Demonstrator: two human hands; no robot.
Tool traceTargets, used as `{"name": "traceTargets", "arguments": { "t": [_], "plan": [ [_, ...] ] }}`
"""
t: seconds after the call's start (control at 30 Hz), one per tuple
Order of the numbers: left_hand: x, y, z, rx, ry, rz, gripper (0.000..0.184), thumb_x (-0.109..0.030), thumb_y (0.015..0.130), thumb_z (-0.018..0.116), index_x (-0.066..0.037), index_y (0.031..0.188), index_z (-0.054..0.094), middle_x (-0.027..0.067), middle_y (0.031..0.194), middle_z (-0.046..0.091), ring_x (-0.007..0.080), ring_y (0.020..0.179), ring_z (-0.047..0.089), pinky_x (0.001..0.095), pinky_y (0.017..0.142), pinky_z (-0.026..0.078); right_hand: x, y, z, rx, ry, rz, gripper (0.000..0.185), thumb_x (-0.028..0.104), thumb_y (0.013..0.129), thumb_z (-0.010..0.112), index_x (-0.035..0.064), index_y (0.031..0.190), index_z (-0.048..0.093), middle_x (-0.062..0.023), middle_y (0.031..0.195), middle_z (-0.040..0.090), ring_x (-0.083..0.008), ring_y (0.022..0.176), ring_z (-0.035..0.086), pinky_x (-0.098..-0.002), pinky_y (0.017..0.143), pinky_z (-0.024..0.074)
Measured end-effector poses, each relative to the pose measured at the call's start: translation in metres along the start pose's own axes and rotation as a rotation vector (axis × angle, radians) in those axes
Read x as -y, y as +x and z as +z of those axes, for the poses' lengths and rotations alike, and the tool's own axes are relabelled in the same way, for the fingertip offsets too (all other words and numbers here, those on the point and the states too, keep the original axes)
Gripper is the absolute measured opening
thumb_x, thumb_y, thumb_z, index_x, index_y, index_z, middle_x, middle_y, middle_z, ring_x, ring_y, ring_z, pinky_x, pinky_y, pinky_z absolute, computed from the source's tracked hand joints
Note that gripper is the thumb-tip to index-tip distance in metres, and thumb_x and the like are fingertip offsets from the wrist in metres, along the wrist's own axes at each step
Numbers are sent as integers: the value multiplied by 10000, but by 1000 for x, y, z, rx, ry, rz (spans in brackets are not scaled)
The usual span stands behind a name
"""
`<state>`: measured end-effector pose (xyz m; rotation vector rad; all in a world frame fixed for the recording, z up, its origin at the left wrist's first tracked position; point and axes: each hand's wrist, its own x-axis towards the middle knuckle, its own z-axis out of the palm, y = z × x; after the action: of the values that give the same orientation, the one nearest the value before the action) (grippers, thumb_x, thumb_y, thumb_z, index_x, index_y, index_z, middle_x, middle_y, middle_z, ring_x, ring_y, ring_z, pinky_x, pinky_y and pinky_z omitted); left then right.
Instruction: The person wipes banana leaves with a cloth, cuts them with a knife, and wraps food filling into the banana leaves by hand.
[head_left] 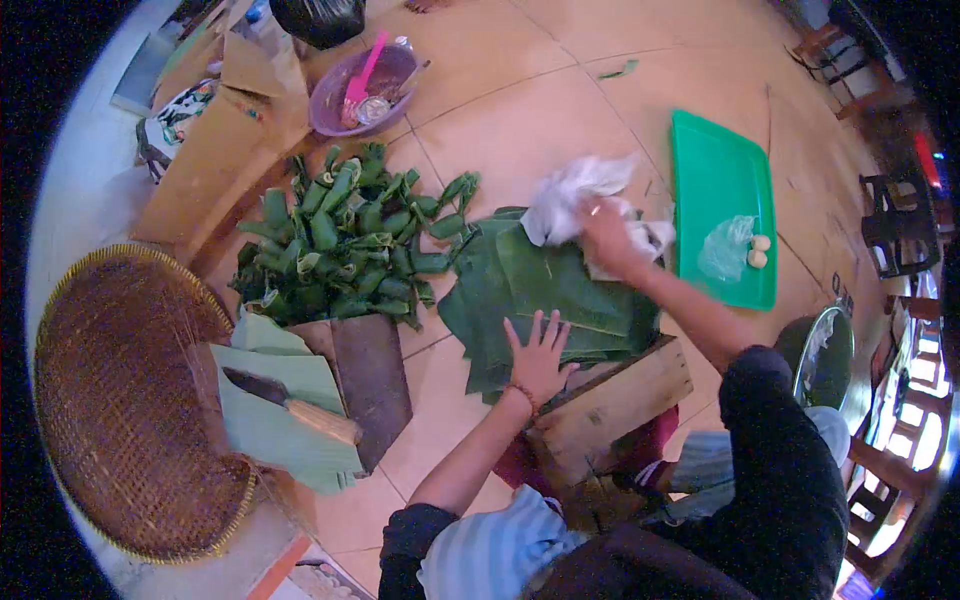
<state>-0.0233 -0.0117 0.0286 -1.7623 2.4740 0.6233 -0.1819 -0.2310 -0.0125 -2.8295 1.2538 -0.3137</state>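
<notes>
A stack of flat green leaves (560, 290) lies at the middle of the view. My left hand (540, 362) rests on its near edge with the fingers spread. At the stack's upper right, my right hand (608, 235) is closed on a crumpled white cloth (575, 190), which lies partly over the leaves. Left of the stack is a heap of folded green leaf parcels (340, 230). A wooden board (620, 405) is just below the leaves, near my legs.
A green tray (715, 170) with a plastic bag and pale balls is at right. A purple bowl (395, 62) holds a pink utensil. At left are a woven basket (130, 400), a cardboard box (205, 160) and a knife (320, 415) on a leaf. A metal basin (825, 355) stands lower right.
</notes>
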Motion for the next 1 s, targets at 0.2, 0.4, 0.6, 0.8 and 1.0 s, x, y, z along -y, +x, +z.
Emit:
{"name": "traceTargets", "arguments": {
  "t": [0.2,0.4,0.6,0.8,1.0],
  "plan": [
    [1,2,15,125,-119,-54,707,-526,805,452,-125,1364,289,64,1448,186,273,1333,154,703,964,5,85,-23,2,301,142,-369,605,140,701,544,177,1289,406,-86,1407,282,-305,1309,210,-493,1036,200],
    [1,-1,2,-20,-18,4,728,-529,792,459,-108,1362,289,76,1440,208,300,1326,167,708,958,-4,51,15,-13,178,383,8,618,112,705,522,174,1305,387,-127,1368,325,-367,1229,304,-495,998,258],
    [-1,1,5,-2,-50,-6,741,-548,780,471,-107,1352,307,119,1403,280,330,1302,229,692,967,-16,21,-70,-29,353,300,-279,610,159,729,526,154,1317,364,-165,1365,328,-328,1310,215,-462,1049,194],
    [-3,43,-21,118,-19,62,588,-413,775,566,-60,1227,433,140,1302,379,351,1217,341,652,970,168,-70,-18,-18,124,31,259,523,41,729,491,78,1248,439,-201,1221,457,-382,1128,420,-419,946,343],
    [-6,71,3,-215,129,315,491,-305,767,600,-68,1175,462,155,1270,408,359,1181,388,658,920,259,-7,-28,-109,-182,601,658,351,61,770,524,15,1118,517,-149,1000,598,-283,951,554,-343,836,424]
  ]
}}
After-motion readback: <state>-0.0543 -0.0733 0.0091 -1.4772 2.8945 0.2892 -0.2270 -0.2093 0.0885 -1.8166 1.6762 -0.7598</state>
